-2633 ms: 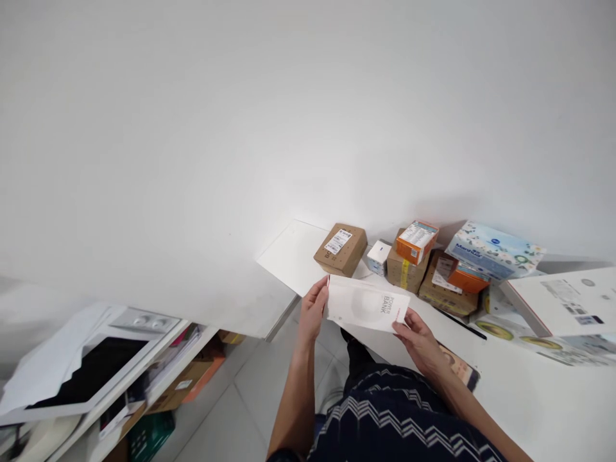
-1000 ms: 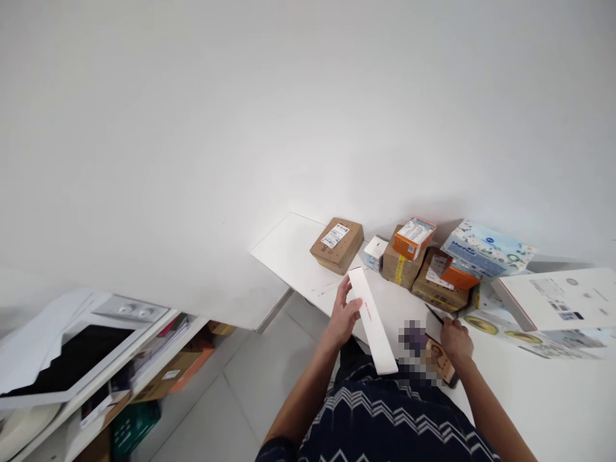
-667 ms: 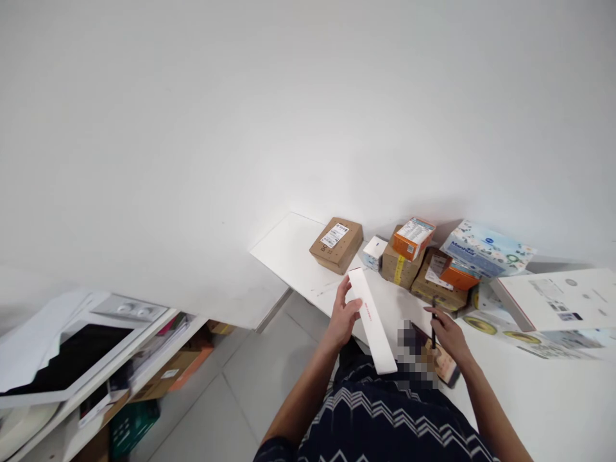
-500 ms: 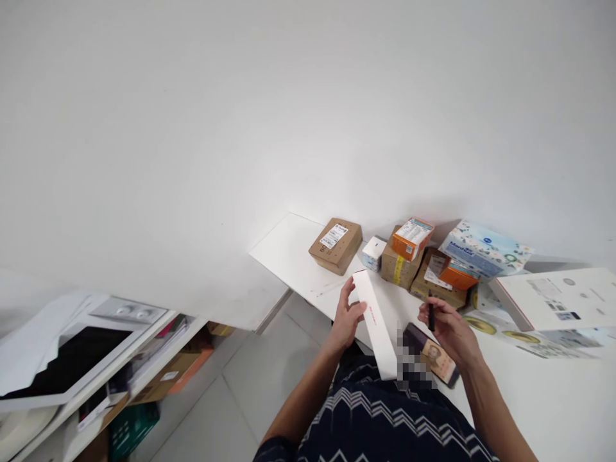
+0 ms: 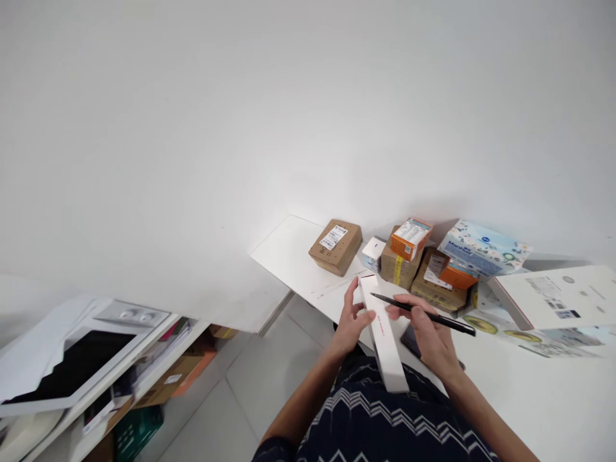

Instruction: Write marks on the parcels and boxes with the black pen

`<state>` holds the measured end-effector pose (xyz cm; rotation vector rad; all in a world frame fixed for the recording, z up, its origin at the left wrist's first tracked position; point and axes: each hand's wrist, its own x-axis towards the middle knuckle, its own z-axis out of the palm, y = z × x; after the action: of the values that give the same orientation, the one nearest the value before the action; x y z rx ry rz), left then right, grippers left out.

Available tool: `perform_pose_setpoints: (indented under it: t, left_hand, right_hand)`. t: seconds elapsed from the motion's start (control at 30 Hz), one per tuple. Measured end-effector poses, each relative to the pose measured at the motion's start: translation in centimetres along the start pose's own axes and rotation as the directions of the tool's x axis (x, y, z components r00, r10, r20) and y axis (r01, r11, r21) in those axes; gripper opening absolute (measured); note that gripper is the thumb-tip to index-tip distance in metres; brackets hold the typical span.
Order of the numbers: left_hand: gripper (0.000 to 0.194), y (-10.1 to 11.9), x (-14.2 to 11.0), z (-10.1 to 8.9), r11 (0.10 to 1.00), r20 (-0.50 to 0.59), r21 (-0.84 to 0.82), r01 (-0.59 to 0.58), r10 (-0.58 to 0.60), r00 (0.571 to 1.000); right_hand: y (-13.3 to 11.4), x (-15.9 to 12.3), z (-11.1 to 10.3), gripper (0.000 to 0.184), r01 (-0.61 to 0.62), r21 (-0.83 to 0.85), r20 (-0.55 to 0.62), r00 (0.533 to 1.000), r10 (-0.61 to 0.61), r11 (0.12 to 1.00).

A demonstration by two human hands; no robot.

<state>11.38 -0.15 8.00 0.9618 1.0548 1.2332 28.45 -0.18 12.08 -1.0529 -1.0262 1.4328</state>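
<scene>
The narrow white box (image 5: 385,350) is gripped between thumb and fingers of the left hand (image 5: 353,324), at five o'clock from the labelled cardboard box (image 5: 337,253). The black pen (image 5: 450,321) is pinched in the right hand (image 5: 430,333), its tip pointed toward ten o'clock.

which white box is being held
The long, narrow, red-printed white box, in the left hand; the small white box and large white box are untouched.

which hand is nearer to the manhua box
Right. In view, the right hand is below and left of the Manhua box; the left hand is farther left.
</scene>
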Motion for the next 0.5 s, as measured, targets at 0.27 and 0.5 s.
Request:
perform_pose_setpoints:
  t: [0.27, 0.5]
  left_hand:
    - [0.096, 1.3, -0.1, 0.3, 0.994, 0.042, 0.105, 0.018, -0.023, 0.999]
    - [0.091, 1.7, -0.1, 0.5, 0.988, 0.068, 0.152, 0.010, -0.021, 0.997]
  right_hand:
    - [0.5, -0.3, 1.7, 0.008, 0.342, -0.407, 0.052, 0.934, -0.352, 0.847]
    - [-0.3, 0.1, 2.1, 0.011, 0.341, -0.529, 0.066, 0.929, -0.363, 0.777]
